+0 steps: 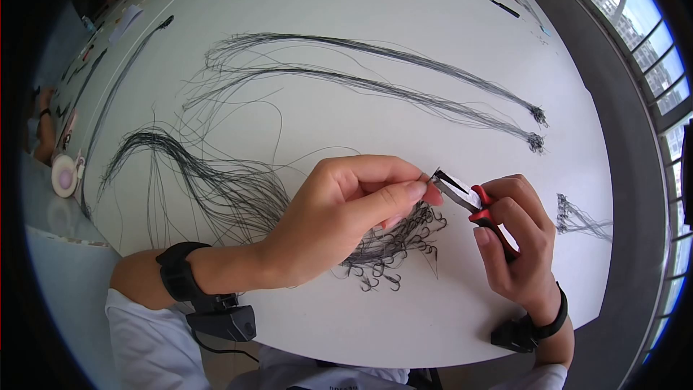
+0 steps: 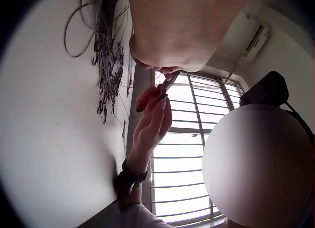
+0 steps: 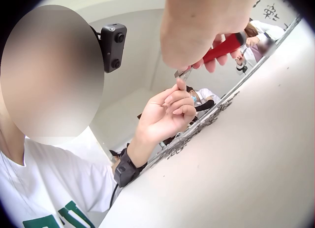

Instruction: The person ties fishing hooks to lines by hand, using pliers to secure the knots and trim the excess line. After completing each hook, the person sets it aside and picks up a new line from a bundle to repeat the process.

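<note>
Near the middle of the head view, the left hand (image 1: pixel 346 209) pinches something small and thin between thumb and index finger; what it is cannot be made out. Touching or nearly touching those fingertips are the jaws of red-handled pliers (image 1: pixel 494 234), gripped by the right hand (image 1: pixel 518 235). Below the left hand lies a pile of dark hooks (image 1: pixel 393 245) on thin dark lines, whose strands (image 1: pixel 209 180) spread leftward over the table. In the right wrist view, the pliers' red handle (image 3: pixel 224 47) shows under the right hand (image 3: pixel 204 26).
Two long bundles of dark line (image 1: pixel 404 58) stretch across the white table (image 1: pixel 469 325) behind the hands. A small bundle (image 1: pixel 577 218) lies at the right edge, a black tool (image 1: pixel 504 8) at the back right, and a white roll (image 1: pixel 65 176) at the left. Other people sit beyond.
</note>
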Tool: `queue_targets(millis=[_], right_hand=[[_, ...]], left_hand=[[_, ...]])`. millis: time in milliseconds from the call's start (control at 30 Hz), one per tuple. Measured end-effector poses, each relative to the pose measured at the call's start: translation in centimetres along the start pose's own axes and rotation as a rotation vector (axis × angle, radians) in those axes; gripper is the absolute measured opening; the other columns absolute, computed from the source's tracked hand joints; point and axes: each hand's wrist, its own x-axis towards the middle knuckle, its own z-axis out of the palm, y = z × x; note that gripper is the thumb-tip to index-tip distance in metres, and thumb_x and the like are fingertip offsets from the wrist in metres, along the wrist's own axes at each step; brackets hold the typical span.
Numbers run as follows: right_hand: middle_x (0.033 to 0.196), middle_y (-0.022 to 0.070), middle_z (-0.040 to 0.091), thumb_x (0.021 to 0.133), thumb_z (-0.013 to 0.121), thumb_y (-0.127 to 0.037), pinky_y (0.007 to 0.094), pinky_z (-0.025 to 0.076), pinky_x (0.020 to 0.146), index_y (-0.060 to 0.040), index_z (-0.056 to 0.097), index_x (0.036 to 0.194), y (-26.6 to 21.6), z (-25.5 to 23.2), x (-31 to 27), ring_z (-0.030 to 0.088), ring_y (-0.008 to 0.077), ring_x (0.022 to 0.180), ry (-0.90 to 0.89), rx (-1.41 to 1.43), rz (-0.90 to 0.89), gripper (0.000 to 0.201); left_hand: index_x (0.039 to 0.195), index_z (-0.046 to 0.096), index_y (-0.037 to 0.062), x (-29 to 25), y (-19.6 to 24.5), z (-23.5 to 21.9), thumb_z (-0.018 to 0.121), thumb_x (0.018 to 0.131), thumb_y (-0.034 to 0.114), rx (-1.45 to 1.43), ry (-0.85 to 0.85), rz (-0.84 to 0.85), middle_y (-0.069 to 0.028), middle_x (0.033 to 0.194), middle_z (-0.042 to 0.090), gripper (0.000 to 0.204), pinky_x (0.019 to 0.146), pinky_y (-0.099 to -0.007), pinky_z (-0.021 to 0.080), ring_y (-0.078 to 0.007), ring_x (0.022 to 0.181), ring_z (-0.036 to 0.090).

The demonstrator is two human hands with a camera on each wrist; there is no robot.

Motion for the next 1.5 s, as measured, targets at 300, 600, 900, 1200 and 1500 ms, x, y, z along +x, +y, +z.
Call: queue_targets(millis=[300,600,900,1200,1500], right_hand=[[0.074,0.0136,0.056,0.068,0.066,0.001,0.0315,0.043,0.051,0.0021,0.053,0.070,-0.38,0.02,-0.23,0.052,0.0254,0.059,0.022,-0.029,0.036,0.014],[0.073,0.0141,0.056,0.072,0.064,0.003,0.0302,0.042,0.050,0.0031,0.053,0.071,-0.24,0.12,-0.34,0.052,0.0250,0.057,0.036,-0.018,0.092,0.011],[0.074,0.0138,0.057,0.074,0.062,0.002,0.0294,0.042,0.049,0.0034,0.054,0.073,-0.21,0.35,-0.42,0.051,0.0239,0.055,0.043,-0.011,0.116,0.009],[0.072,0.0130,0.056,0.077,0.061,0.001,0.0285,0.041,0.049,0.0037,0.054,0.073,-0.32,0.39,-0.42,0.050,0.0224,0.053,0.037,0.009,0.154,0.008],[0.073,0.0131,0.056,0.078,0.060,0.000,0.0286,0.042,0.051,0.0038,0.055,0.073,-0.36,0.19,-0.54,0.049,0.0228,0.054,0.024,0.040,0.217,0.008]], left_hand=[[0.094,0.063,-0.0054,-0.27,0.26,0.38,0.053,0.091,0.009,0.112,-0.001,0.014,-0.0007,0.074,0.058,0.018,0.054,-0.0178,0.033,-0.0037,0.060,0.039],[0.093,0.063,-0.0027,-0.38,0.41,0.49,0.051,0.094,0.013,0.220,0.021,0.052,0.0023,0.070,0.050,0.020,0.055,-0.0183,0.033,-0.0035,0.062,0.040],[0.089,0.059,-0.0008,-0.42,0.53,0.42,0.049,0.095,0.014,0.235,0.046,0.052,0.0022,0.071,0.049,0.019,0.058,-0.0191,0.033,-0.0039,0.063,0.038],[0.090,0.059,-0.0005,-0.18,0.60,0.20,0.048,0.095,0.015,0.271,0.048,0.018,0.0029,0.068,0.047,0.020,0.057,-0.0189,0.031,-0.0039,0.061,0.036],[0.089,0.059,-0.0007,-0.08,0.55,-0.02,0.048,0.094,0.015,0.255,0.033,-0.005,0.0031,0.069,0.047,0.020,0.058,-0.0182,0.031,-0.0038,0.062,0.037]])
